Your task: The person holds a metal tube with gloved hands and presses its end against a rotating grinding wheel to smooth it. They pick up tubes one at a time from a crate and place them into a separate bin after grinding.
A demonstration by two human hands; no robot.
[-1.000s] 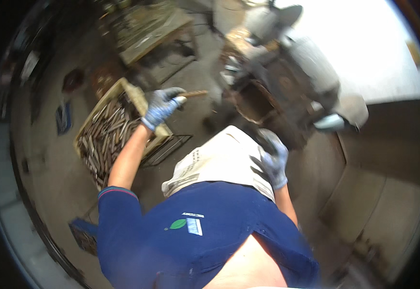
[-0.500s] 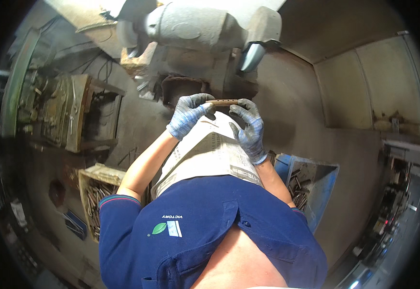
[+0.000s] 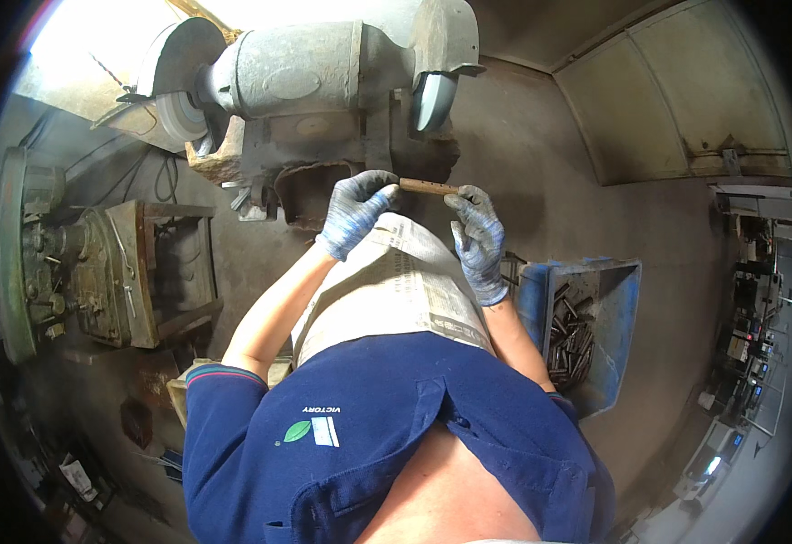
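Observation:
A short brown metal tube (image 3: 427,186) with small holes along its side lies level between my two gloved hands. My left hand (image 3: 358,210) pinches its left end between thumb and fingers. At the other end, my right hand (image 3: 479,238) has its thumb and fingertips closed on the tube. Both gloves are blue-grey with darkened fingers. Beyond the hands stands a grey double-ended bench grinder (image 3: 301,72). Its left grinding wheel (image 3: 180,118) and right wheel (image 3: 436,102) show below their guards. The tube is held apart from both wheels.
A blue bin (image 3: 616,340) with several metal pieces (image 3: 574,340) stands at my right. Another box (image 3: 178,399) is mostly hidden by my left arm. Farther left is an old green machine (image 3: 17,254). Newspaper sheets (image 3: 396,286) cover my lap.
The view has swung to the right, so the grinder and blue bin show more fully. My hands still hold the tube, which has turned so its holes show less.

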